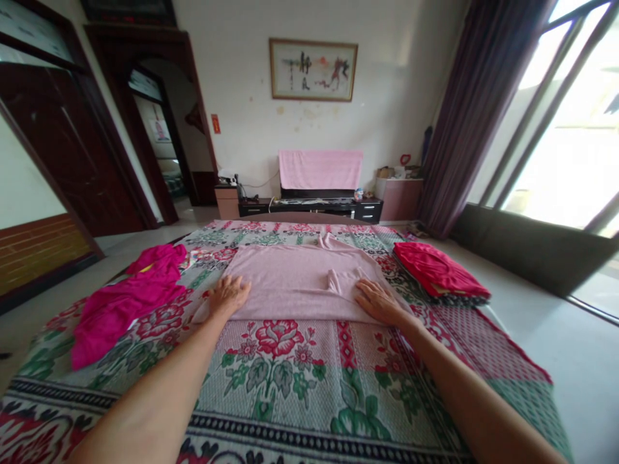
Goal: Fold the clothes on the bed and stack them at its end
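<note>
A pale pink garment (285,277) lies spread out on the flowered cloth (285,386) over the table, with a sleeve folded across its right part. My left hand (229,295) rests on the garment's left end, fingers spread and pointing away from me. On the right, my right hand (377,300) lies flat on the fabric beside the folded sleeve's end, its fingers also apart. Neither hand grips anything.
A crumpled magenta garment (128,299) lies at the left of the table. Folded red clothes (438,270) are stacked at the right. Beyond the far edge stands a low black cabinet (314,207), with a pink cloth (320,169) above it.
</note>
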Available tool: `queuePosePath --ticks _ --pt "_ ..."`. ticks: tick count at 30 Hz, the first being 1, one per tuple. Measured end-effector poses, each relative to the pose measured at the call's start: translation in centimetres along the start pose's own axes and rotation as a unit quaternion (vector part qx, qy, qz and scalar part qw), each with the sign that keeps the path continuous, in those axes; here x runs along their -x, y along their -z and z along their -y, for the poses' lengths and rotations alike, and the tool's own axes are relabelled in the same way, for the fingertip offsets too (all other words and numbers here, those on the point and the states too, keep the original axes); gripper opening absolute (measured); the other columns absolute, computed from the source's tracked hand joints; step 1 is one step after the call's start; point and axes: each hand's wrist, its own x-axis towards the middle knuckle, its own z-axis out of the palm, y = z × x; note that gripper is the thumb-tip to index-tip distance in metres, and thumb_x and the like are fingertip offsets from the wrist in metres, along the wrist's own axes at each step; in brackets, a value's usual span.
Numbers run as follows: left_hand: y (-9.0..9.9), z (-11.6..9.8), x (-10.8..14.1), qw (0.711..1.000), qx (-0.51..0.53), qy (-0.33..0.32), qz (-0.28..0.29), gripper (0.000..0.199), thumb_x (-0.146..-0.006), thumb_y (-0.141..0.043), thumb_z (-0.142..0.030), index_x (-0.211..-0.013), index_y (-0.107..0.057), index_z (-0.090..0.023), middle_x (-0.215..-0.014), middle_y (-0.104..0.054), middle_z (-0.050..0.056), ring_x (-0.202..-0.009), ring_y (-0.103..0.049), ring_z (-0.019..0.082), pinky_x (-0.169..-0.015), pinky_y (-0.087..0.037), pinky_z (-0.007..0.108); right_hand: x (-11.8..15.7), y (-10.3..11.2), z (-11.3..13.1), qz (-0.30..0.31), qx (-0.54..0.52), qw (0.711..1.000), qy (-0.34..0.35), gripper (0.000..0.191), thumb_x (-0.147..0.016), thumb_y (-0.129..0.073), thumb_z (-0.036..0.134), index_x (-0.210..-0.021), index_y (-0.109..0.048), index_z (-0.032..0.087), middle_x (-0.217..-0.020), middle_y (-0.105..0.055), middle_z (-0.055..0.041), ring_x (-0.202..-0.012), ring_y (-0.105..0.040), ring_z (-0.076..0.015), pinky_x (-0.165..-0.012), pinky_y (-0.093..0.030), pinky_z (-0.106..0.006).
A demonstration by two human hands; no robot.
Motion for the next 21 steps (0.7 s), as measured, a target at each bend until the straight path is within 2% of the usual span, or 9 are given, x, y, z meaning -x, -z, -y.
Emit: queuePosePath --ticks 9,18,21 --pt "0.0 -0.1 0.0 1.0 -0.006 -0.005 -0.013 0.052 -0.09 -0.029 -0.051 -0.127 -0.056 -0.027 -0.137 -0.05 0.011 -0.128 -0.042 0.032 -0.102 -0.035 0.053 -0.2 -0.9 -0.8 -0.067 -0.009 0.998 0.02 0.044 -0.091 -0.044 0.04 -0.127 -0.055 0.017 -0.139 -0.051 -0.0145 -0.128 -0.046 -0.0269 -0.107 -0.034 -0.045" --pt "-1.3 0.5 -0.3 0.999 -0.022 -0.018 -0.022 0.057 -0.089 -0.028 -0.054 -0.133 -0.052 -0.026 -0.14 -0.047 0.012 -0.129 -0.04 0.034 -0.099 -0.037 0.056 0.2 -0.2 -0.3 -0.059 -0.018 0.998 0.019 0.044 -0.091 -0.043 0.04 -0.126 -0.056 0.017 -0.14 -0.05 -0.0139 -0.129 -0.046 -0.0275 -0.106 -0.036 -0.045" --pt "-1.4 1.1 -1.2 0.999 -0.025 -0.031 -0.015 0.053 -0.088 -0.034 -0.054 -0.127 -0.057 -0.028 -0.137 -0.052 0.012 -0.126 -0.045 0.034 -0.097 -0.038 0.056 -0.7 1.0 -0.6 -0.026 -0.04 0.998 0.04 0.038 -0.087 -0.049 0.034 -0.118 -0.063 0.017 -0.131 -0.058 -0.014 -0.119 -0.055 -0.0264 -0.101 -0.042 -0.039"
